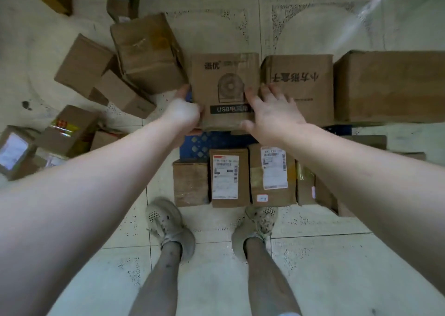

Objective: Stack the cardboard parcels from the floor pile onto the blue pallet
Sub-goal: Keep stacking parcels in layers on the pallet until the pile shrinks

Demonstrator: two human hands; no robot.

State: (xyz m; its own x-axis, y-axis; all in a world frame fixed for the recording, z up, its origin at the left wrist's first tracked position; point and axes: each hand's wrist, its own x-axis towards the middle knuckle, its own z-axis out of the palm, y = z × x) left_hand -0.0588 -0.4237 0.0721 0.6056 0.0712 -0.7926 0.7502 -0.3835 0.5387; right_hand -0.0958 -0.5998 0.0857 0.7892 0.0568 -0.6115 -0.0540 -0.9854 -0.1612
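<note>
A: Forearms stretch forward over two grey shoes (168, 221) on the tiled floor (313, 262). Hands?

B: Left hand (183, 113) grips the fan box (224, 74) at its left side, fingers curled under the near corner. Right hand (272, 113) lies flat on the box's right edge, fingers straight and spread, thumb at the near edge.

A: Where is the box?

B: Over the left end of the blue pallet (199, 144), just beside a printed box (301, 84). A big plain box (390, 86) sits further right. Set down or held up: cannot tell.

A: Other parcels?

B: A row stands along the pallet's near edge, just beyond the shoes. Two of them, the labelled boxes (228, 178), show white shipping labels. The floor pile (144, 50) lies to the left, boxes tumbled at angles, several leaning on one another.
</note>
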